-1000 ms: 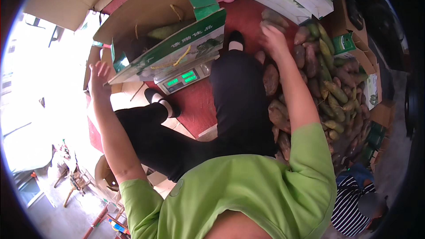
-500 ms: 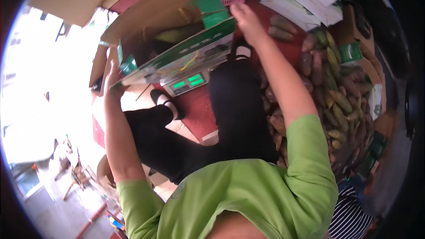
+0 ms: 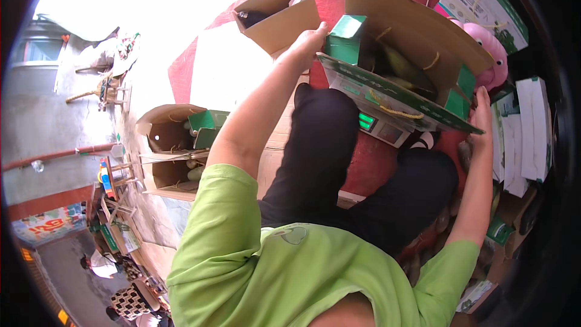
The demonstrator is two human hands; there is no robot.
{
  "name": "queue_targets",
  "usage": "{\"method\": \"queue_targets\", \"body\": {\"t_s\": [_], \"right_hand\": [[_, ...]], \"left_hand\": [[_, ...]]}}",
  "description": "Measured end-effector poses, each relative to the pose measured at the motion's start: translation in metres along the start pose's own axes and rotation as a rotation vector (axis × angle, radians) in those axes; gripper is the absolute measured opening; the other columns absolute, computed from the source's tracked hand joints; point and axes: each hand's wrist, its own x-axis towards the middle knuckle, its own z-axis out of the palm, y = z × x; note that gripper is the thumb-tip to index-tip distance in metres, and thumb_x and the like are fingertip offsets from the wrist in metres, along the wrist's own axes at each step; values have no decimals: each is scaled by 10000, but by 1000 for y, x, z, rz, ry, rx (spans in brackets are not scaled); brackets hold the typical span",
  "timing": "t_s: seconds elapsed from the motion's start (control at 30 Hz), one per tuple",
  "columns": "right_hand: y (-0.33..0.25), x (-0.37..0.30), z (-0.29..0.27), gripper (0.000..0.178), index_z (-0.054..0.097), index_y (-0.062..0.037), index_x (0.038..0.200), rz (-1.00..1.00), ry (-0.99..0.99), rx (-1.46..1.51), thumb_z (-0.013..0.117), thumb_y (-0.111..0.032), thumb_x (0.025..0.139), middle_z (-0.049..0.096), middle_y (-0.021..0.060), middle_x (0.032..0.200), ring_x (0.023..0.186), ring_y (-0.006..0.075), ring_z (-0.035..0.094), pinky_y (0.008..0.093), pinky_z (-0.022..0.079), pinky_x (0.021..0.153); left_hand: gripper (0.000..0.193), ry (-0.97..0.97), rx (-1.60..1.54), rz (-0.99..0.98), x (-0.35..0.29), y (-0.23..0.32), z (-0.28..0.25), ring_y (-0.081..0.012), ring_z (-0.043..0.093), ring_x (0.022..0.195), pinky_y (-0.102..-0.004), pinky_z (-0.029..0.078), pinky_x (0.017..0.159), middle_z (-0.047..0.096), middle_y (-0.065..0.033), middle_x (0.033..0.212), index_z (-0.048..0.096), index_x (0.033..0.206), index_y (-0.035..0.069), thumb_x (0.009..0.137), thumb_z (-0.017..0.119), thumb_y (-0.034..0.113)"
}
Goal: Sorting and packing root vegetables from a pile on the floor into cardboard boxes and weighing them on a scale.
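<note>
A green and white cardboard box (image 3: pixel 402 100) stands over a weighing scale (image 3: pixel 384 129) whose green display is lit. Its top flaps are up, with long greenish vegetables (image 3: pixel 399 65) in the shadow inside. My left hand (image 3: pixel 310 43) grips the box's left end beside a green corner flap. Against the opposite end, my right hand (image 3: pixel 482 112) presses with its fingers pointing up; the box is held between the two hands. Yellow cord handles hang on its walls. Whether the box bears fully on the scale is hidden.
An open brown box (image 3: pixel 284 21) with dark contents stands far left of my box. Two more open boxes (image 3: pixel 175 130) lie at the left. Flat white cartons (image 3: pixel 525 130) and a pink round object (image 3: pixel 493 54) are at the right. My knees flank the scale.
My view has swung left, so the box and both arms appear farther right. The box looks tilted the other way now. Both hands remain at its ends.
</note>
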Motion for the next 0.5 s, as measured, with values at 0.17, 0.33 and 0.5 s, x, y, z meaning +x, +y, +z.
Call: {"method": "queue_targets", "body": {"t_s": [0.17,0.33,0.5], "right_hand": [[-50,-20,55,659,210,-107,1410,15,17,-93,493,-426,907,407,93,1325,1040,226,532,343,478,802],[-81,-25,134,657,234,-132,1408,-25,-106,-226,504,-441,894,400,99,1331,1058,219,514,370,469,810],[-70,-39,241,744,93,-135,1432,-2,-284,-260,482,-472,894,285,177,1403,1135,323,467,439,428,881]], "left_hand": [[415,42,-229,-14,4,-11,-27,-144,526,697,-292,386,651,601,-31,822,611,992,49,922,444,423],[556,-113,-217,10,-8,-30,-114,-190,572,792,-331,433,750,637,-93,887,597,1017,14,947,293,475],[563,-37,-275,4,-27,-50,-242,-215,559,974,-378,421,885,616,-104,1046,561,1107,28,951,265,481]]}}
